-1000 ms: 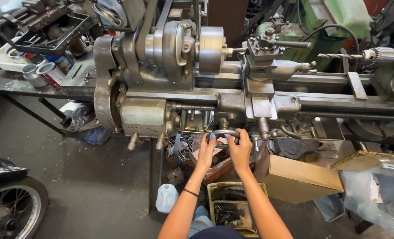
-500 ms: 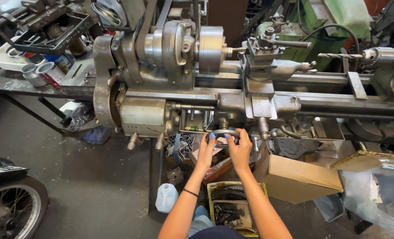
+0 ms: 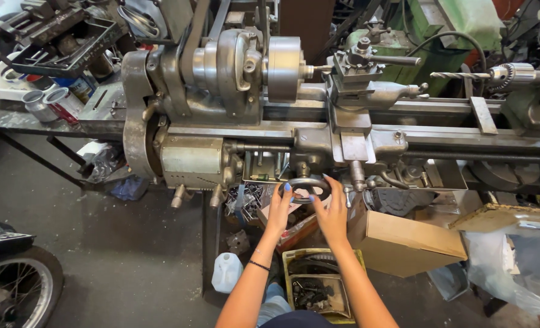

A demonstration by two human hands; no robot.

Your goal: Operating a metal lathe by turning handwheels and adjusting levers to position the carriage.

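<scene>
A grey metal lathe [image 3: 233,103] stretches across the view, its chuck [image 3: 285,67] at upper middle and the carriage [image 3: 361,136] to the right of it. Below the carriage is a dark round handwheel [image 3: 306,188]. My left hand [image 3: 279,209] grips the wheel's left rim with fingers curled over it. My right hand [image 3: 332,212] holds the wheel's right rim. Both arms reach up from the bottom edge of the picture.
A cardboard box [image 3: 406,243] sits right of my hands, a yellow crate [image 3: 291,261] of metal parts and a white jug [image 3: 227,273] below them. A motorbike wheel [image 3: 15,291] shows at bottom left. Cans [image 3: 45,100] stand on the left bench; a drill chuck [image 3: 506,74] at right.
</scene>
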